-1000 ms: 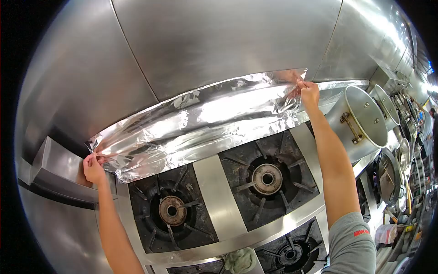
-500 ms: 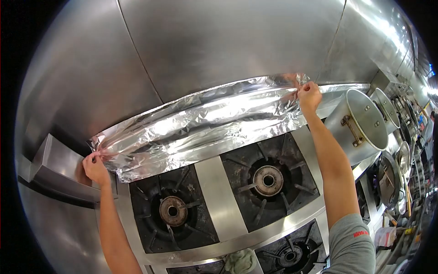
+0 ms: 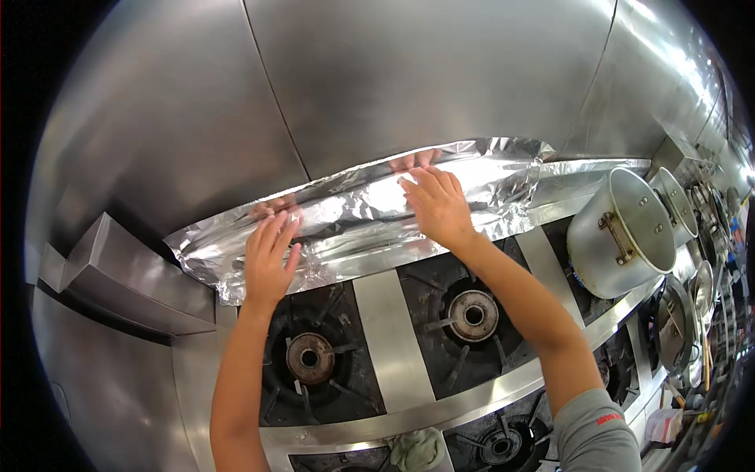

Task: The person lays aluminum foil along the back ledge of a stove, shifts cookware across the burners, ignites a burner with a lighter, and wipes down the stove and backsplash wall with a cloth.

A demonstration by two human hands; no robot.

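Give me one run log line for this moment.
left hand: open, at foil sheet | right hand: open, at foil sheet | foil sheet: crinkled, along wall, behind burners | pots: at right

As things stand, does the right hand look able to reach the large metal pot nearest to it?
Probably yes. The right hand is open at the foil, gripping nothing, and nothing tall seems to stand between it and the large metal pot on its right.

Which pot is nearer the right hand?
The larger-looking pot, leftmost in view; the smaller-looking pot sits beyond it, farther from the right hand.
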